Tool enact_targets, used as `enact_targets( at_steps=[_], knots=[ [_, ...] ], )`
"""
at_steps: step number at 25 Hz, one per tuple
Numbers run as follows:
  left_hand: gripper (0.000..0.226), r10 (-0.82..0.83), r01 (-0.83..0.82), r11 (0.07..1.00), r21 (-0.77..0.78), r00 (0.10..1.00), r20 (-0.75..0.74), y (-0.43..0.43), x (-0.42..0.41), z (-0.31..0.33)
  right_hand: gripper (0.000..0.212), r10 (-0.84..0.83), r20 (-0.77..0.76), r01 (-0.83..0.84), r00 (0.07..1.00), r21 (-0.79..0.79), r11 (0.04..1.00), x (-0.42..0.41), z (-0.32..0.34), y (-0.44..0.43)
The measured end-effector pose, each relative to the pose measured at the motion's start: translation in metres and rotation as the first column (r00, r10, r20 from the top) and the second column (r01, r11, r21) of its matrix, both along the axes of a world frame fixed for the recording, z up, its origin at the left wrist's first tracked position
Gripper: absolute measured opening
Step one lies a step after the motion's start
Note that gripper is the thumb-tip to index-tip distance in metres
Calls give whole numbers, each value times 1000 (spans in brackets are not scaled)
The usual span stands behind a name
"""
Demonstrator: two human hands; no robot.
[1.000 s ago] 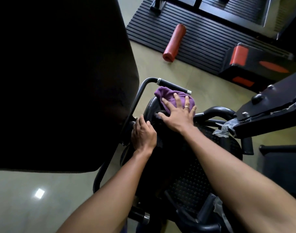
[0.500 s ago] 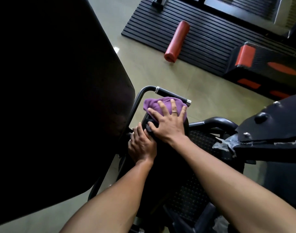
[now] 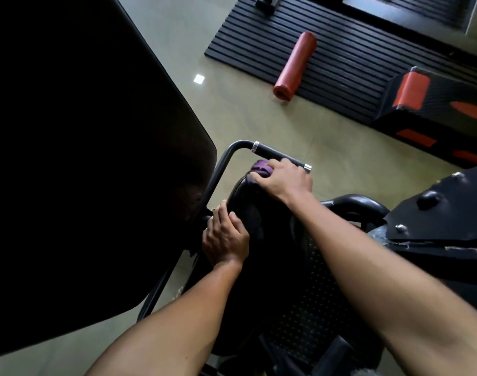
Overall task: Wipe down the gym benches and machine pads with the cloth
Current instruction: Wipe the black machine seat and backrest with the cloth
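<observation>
A black padded seat (image 3: 248, 210) of a gym machine sits below me in the middle of the view. My right hand (image 3: 283, 180) grips a purple cloth (image 3: 261, 167) at the seat's far end, its fingers curled over it, and most of the cloth is hidden under the hand. My left hand (image 3: 225, 238) holds the seat's left edge, with the thumb on top and the fingers wrapped down its side. A large black back pad (image 3: 91, 158) fills the left of the view.
A black handle bar (image 3: 275, 151) with chrome rings curves just beyond the cloth. A red foam roller (image 3: 295, 66) lies on a ribbed black mat (image 3: 340, 36) ahead. A black and orange step box (image 3: 432, 104) stands at right. A black machine arm (image 3: 435, 213) juts in at right.
My right hand has slid away from me toward the seat's far end and curled over the cloth, which now shows only a small part. My left hand has stayed on the seat's left edge.
</observation>
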State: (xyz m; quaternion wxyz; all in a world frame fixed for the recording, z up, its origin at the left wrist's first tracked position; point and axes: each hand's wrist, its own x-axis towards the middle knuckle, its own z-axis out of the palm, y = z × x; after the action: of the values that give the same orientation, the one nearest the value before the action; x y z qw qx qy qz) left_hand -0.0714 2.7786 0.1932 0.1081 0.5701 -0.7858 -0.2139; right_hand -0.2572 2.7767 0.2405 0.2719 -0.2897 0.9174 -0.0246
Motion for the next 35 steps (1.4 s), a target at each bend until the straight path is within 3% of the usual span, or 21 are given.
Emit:
enact_targets(
  at_steps=[2, 6, 8, 10, 13, 17, 19, 20, 22, 24, 25, 29, 31, 35],
  knots=[
    [48, 13, -13, 1000, -1, 1000, -7, 2, -1, 1, 66, -121, -4, 121, 993, -92, 988, 9, -3, 47],
    [49, 8, -8, 1000, 25, 1000, -21, 2, 0, -1, 70, -327, 31, 328, 945, -110, 938, 34, -13, 86],
    [47, 11, -10, 1000, 19, 1000, -22, 1, -2, -3, 65, -266, -70, 254, 961, -148, 956, 34, -15, 58],
    [44, 15, -15, 1000, 22, 1000, -22, 2, -3, -6, 58, -78, -180, 55, 981, -128, 990, 45, -15, 23],
    [35, -30, 30, 999, 18, 1000, 5, 1, 4, -11, 47, 168, -221, -202, 961, -139, 970, 84, -16, 2],
    [36, -70, 70, 997, 33, 998, 2, -4, 8, -8, 43, 93, -258, -187, 962, -369, 910, 117, -16, 61],
    [43, -32, 34, 996, 78, 999, -35, -3, 4, 0, 45, 88, -288, -185, 954, -331, 925, 116, -21, 98],
    [43, -20, 25, 995, 96, 998, -53, -2, 2, 4, 48, 44, -275, -130, 960, -303, 944, 107, -22, 107],
    [44, -15, 22, 993, 114, 998, -62, -1, 0, 9, 54, -186, -151, 142, 971, -265, 954, 83, -21, 102],
    [44, -36, 43, 992, 119, 998, -60, -1, 0, 10, 59, -464, 36, 460, 885, -220, 860, 58, -18, 78],
    [45, -41, 47, 992, 118, 998, -56, -1, 0, 10, 60, -499, 41, 498, 866, -179, 849, 54, -18, 70],
    [52, -67, 72, 990, 124, 997, -42, -2, 1, 8, 63, -260, -225, 212, 939, -215, 953, 110, -19, 90],
    [57, -92, 96, 987, 127, 995, -40, -2, 3, 8, 65, -208, -260, 146, 943, -239, 960, 138, -18, 113],
    [63, -132, 134, 984, 114, 991, -28, -2, 5, 4, 81, -415, -86, 387, 906, -227, 894, 100, -20, 113]
  ],
)
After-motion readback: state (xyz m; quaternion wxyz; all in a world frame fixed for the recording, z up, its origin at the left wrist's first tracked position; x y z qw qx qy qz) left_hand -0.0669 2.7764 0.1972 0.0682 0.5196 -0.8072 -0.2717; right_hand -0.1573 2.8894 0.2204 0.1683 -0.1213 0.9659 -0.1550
